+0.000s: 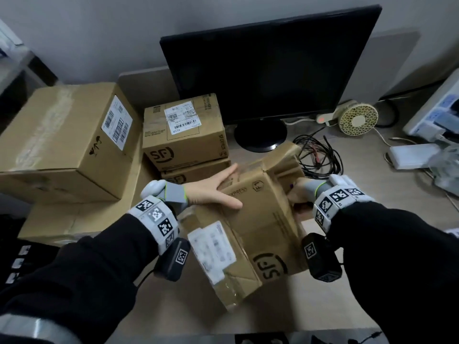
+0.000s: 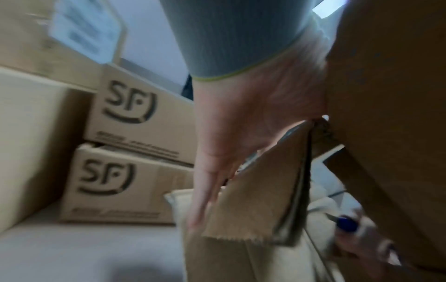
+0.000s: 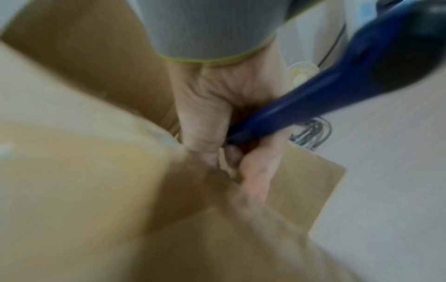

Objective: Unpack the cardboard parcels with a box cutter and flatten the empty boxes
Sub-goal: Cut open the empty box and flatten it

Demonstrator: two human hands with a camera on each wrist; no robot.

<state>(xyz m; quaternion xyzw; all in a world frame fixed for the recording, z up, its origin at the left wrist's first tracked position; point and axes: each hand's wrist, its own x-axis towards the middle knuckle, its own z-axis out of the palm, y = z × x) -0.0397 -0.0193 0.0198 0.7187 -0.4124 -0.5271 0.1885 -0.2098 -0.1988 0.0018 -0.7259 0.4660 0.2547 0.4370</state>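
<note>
From the head camera, one opened box (image 1: 260, 219) is held tilted over the desk (image 1: 347, 294), long axis running from near the person toward the monitor (image 1: 268, 70), open flaps at the far end; the left hand (image 1: 213, 192) lies flat with straight fingers on its top, the right hand (image 1: 298, 194) grips its right edge, and three sealed boxes (image 1: 183, 130) wait at left, so I judge most of the job remains. The left wrist camera shows that flat palm against a folded flap (image 2: 260, 200). The right wrist camera, blurred, shows fingers curled round a blue cutter (image 3: 325, 85) and pinching cardboard, its handle pointing up-right.
</note>
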